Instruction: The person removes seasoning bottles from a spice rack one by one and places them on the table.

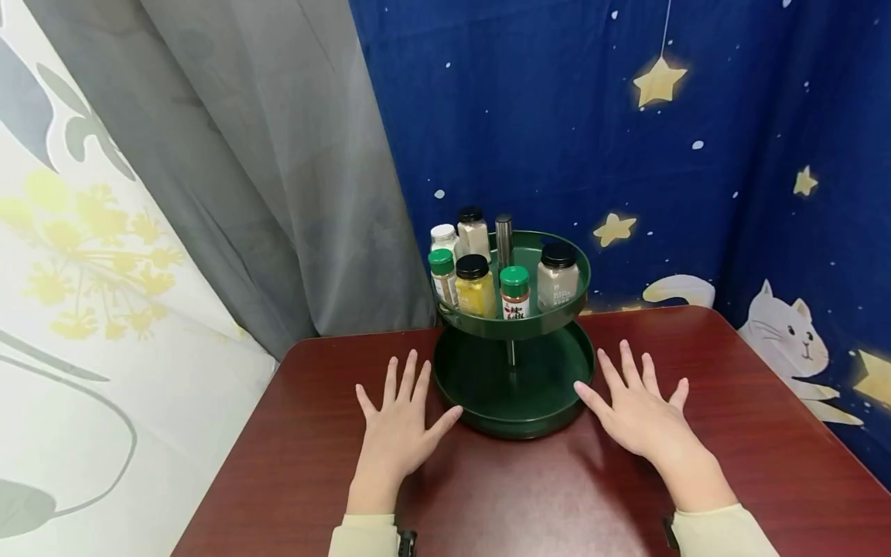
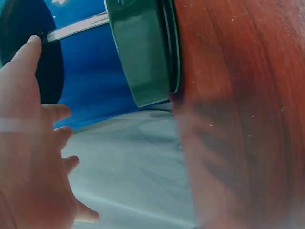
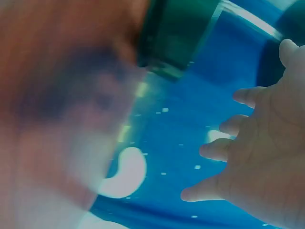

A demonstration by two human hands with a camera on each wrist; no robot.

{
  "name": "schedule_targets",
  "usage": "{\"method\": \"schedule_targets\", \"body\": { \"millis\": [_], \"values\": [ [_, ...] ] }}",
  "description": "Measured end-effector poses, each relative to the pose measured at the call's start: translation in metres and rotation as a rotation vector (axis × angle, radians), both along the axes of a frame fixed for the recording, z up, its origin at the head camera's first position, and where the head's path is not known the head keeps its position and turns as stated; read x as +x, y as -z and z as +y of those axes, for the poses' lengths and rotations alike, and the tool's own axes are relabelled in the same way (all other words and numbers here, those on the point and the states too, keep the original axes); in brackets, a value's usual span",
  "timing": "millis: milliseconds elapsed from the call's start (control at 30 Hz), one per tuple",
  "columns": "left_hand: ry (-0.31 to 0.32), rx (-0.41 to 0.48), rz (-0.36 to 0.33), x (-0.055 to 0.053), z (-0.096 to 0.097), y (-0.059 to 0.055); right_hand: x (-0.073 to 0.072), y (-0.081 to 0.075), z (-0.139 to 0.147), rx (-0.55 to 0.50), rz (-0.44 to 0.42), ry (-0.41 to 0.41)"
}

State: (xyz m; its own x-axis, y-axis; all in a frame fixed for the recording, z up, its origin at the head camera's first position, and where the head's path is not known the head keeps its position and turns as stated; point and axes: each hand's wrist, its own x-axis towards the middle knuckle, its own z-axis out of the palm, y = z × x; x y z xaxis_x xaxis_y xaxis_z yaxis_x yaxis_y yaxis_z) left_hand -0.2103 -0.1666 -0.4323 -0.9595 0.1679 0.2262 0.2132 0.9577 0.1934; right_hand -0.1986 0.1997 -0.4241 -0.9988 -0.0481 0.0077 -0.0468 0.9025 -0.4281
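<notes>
A dark green two-tier round tray stand stands on the table. Jars crowd its upper tier: a black-lidded yellow jar, a green-capped jar with reddish contents, a large black-lidded jar, another green-capped jar, a white-lidded jar and a black-lidded jar behind. The lower tier holds nothing visible. To the stand's left, my left hand spreads its fingers above the table. My right hand spreads likewise on the right. Both hold nothing; their wrist views show them off the tabletop.
The reddish-brown table extends toward me. A metal post rises through the stand's middle. Behind hang a grey curtain and a blue starry curtain; a white patterned cloth hangs at left.
</notes>
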Motion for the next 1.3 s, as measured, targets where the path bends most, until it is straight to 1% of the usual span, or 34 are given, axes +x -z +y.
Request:
{"method": "schedule_targets", "body": {
  "millis": [67, 167, 367, 533, 633, 733, 800, 867, 1000, 1167, 1300],
  "values": [
    [0.009, 0.005, 0.024, 0.001, 0.001, -0.006, 0.002, -0.009, -0.002, -0.007, 0.011, -0.005],
    [0.025, 0.015, 0.081, 0.004, 0.003, -0.018, 0.005, -0.024, -0.005, -0.014, 0.037, -0.008],
    [0.066, 0.028, 0.24, 0.011, 0.009, -0.049, 0.012, -0.061, -0.004, -0.018, 0.099, 0.003],
    [0.106, 0.046, 0.358, 0.014, 0.014, -0.074, 0.017, -0.089, -0.004, -0.039, 0.182, 0.003],
    [0.139, 0.071, 0.436, 0.015, 0.018, -0.085, 0.019, -0.101, -0.005, -0.068, 0.225, -0.006],
    [0.17, 0.107, 0.522, 0.012, 0.023, -0.094, 0.02, -0.109, -0.008, -0.101, 0.254, -0.011],
    [0.182, 0.126, 0.563, 0.01, 0.026, -0.099, 0.02, -0.112, -0.01, -0.119, 0.27, -0.014],
    [0.188, 0.135, 0.587, 0.008, 0.029, -0.103, 0.02, -0.112, -0.012, -0.132, 0.286, -0.018],
    [0.198, 0.15, 0.597, 0.008, 0.032, -0.107, 0.021, -0.11, -0.015, -0.145, 0.308, -0.027],
    [0.21, 0.17, 0.598, 0.01, 0.037, -0.105, 0.022, -0.108, -0.017, -0.145, 0.335, -0.033],
    [0.21, 0.193, 0.609, 0.011, 0.04, -0.1, 0.022, -0.109, -0.018, -0.164, 0.397, -0.01]
  ]
}}
